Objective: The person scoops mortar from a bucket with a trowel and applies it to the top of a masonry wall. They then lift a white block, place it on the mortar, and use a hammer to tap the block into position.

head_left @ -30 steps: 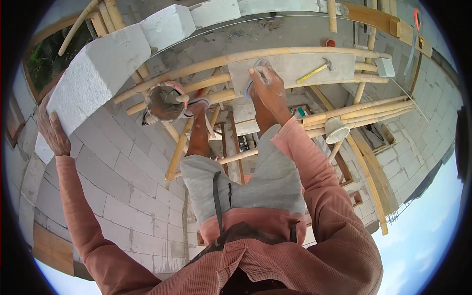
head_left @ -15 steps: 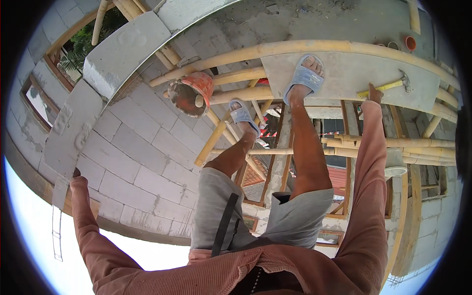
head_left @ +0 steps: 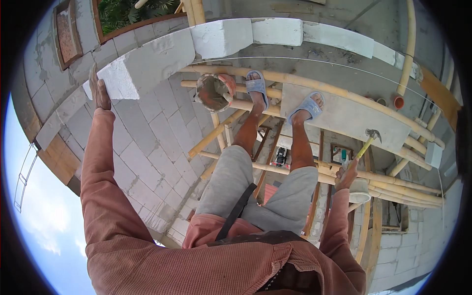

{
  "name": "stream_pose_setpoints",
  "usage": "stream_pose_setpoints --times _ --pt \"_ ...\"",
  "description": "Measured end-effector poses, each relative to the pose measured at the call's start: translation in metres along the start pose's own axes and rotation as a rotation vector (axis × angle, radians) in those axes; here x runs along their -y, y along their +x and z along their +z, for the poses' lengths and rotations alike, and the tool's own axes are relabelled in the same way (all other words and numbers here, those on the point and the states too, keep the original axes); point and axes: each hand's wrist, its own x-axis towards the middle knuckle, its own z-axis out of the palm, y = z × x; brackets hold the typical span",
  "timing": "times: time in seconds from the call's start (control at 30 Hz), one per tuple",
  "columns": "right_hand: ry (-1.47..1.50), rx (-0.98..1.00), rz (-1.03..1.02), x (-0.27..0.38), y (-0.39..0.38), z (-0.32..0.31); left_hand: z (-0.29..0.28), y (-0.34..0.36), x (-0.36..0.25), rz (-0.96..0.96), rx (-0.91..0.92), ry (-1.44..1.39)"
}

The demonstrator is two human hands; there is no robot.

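My left hand has its fingers stretched out against the end of an angled white block on the curved wall top at upper left. My right hand grips the yellow handle of a hammer, its metal head up, beside the grey board on the bamboo scaffold. My feet in blue slides stand on the scaffold, one near the edge of that board. A red bucket coated with grey mortar sits left of my feet.
Bamboo poles form the scaffold, with gaps down to a lower level. A taut string runs along the row of white blocks. A small orange pot, a white bucket and a block wall surround me.
My right hand has picked the hammer up off the board. My left hand now lies higher on the angled block's end, and the view has shifted.
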Motion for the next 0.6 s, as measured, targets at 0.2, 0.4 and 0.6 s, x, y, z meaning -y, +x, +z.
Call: stream_pose_setpoints --times 0.2,0.4,0.6 --pt "0.256 0.056 -0.291 0.037 -0.213 0.068 0.012 0.003 0.01 0.026 -0.055 -0.001" --pt "0.65 0.356 -0.319 0.064 -0.327 0.216 0.003 -0.014 0.006 -0.041 -0.109 0.023" --pt "0.217 0.861 0.063 0.028 -0.399 0.304 0.01 0.007 -0.013 -0.056 -0.104 0.03"
